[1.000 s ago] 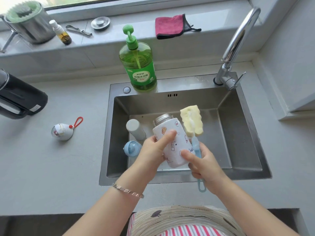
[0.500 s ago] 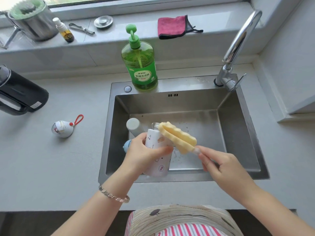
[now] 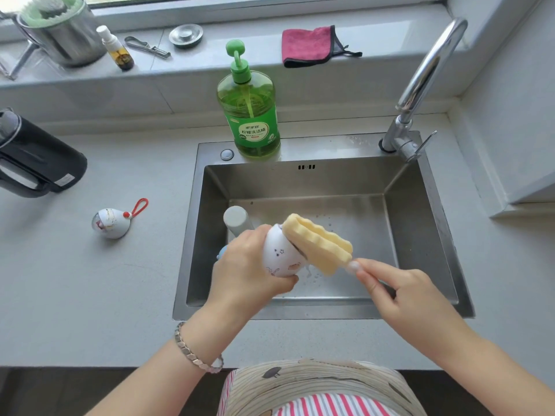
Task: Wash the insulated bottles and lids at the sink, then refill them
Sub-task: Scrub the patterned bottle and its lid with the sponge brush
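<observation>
The white printed bottle point(image 3: 280, 253) hung tilted over the sink point(image 3: 420, 235), a yellow sponge brush point(image 3: 318, 243) against its mouth; a grey bottle point(image 3: 237, 219) sat behind.

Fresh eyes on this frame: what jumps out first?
A yellow sponge brush meets the mouth of a white printed bottle above the sink, the left hand gripping the bottle, the right hand pinching the brush handle. Behind, a green soap bottle stands on the sink's back rim; a pink cloth lies on the windowsill.

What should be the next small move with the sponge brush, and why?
Probably draw the sponge brush back and push its tip into the white bottle. The left hand holds the bottle tilted over the sink, and the sponge lies across its mouth, not inside; the right hand pinches the handle.
</observation>
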The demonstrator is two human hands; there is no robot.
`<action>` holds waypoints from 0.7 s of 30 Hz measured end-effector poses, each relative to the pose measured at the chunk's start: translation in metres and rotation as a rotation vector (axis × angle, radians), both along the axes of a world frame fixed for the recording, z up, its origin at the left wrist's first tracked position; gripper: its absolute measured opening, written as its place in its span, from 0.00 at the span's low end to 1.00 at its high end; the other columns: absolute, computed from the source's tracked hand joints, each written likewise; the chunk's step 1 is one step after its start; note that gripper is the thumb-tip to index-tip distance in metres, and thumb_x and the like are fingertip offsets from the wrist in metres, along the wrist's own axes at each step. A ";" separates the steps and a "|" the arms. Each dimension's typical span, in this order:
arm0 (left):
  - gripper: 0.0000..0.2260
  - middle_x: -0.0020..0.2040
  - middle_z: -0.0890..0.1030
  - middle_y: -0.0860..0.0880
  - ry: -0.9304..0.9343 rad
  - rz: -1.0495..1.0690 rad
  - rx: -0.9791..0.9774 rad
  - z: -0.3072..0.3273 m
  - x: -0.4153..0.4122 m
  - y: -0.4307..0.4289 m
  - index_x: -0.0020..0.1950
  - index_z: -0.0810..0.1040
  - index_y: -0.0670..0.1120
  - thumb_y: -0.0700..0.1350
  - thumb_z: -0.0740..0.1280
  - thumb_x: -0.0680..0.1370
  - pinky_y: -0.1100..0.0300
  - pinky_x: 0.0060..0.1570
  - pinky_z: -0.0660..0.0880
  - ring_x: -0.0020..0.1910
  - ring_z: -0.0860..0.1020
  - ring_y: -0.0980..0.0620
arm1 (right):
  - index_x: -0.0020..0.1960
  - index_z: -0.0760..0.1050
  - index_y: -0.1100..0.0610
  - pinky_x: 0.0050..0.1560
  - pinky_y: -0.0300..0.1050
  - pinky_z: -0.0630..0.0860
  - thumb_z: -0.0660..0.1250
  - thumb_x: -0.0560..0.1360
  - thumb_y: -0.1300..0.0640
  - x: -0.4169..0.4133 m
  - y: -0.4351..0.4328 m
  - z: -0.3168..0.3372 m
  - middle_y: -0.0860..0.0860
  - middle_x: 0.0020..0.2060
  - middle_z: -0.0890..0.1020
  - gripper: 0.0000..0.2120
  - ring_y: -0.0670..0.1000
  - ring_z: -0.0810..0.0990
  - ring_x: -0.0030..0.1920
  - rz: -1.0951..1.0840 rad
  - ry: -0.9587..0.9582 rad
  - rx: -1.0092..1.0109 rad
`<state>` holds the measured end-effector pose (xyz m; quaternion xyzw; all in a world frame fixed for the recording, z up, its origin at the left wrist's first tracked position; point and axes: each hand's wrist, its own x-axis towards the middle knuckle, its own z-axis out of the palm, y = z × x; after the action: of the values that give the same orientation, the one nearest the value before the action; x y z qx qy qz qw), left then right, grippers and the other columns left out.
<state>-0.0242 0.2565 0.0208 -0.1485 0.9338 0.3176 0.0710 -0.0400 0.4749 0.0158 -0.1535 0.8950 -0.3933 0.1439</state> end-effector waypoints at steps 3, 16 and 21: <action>0.27 0.46 0.75 0.56 0.023 0.006 -0.032 -0.001 -0.002 -0.001 0.57 0.72 0.54 0.55 0.76 0.61 0.53 0.45 0.76 0.45 0.74 0.53 | 0.51 0.78 0.41 0.26 0.39 0.56 0.54 0.72 0.39 0.002 -0.001 0.001 0.48 0.21 0.66 0.17 0.48 0.63 0.23 -0.017 -0.015 -0.018; 0.35 0.42 0.79 0.48 0.310 -0.296 -0.441 -0.023 -0.002 0.001 0.54 0.77 0.43 0.47 0.80 0.49 0.59 0.33 0.72 0.37 0.77 0.45 | 0.52 0.79 0.44 0.26 0.40 0.59 0.59 0.77 0.47 -0.011 -0.006 0.014 0.40 0.22 0.71 0.10 0.45 0.67 0.24 -0.047 -0.076 0.175; 0.32 0.48 0.80 0.46 0.509 -0.327 -0.467 -0.023 -0.004 -0.015 0.58 0.77 0.41 0.43 0.79 0.55 0.53 0.41 0.75 0.44 0.77 0.44 | 0.49 0.80 0.48 0.31 0.42 0.60 0.59 0.78 0.49 -0.015 -0.001 0.014 0.50 0.23 0.69 0.11 0.46 0.62 0.25 -0.078 -0.178 0.103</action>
<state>-0.0277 0.2418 -0.0021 0.0741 0.9802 0.1074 -0.1491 -0.0555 0.4735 0.0294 -0.0753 0.9030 -0.3644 0.2149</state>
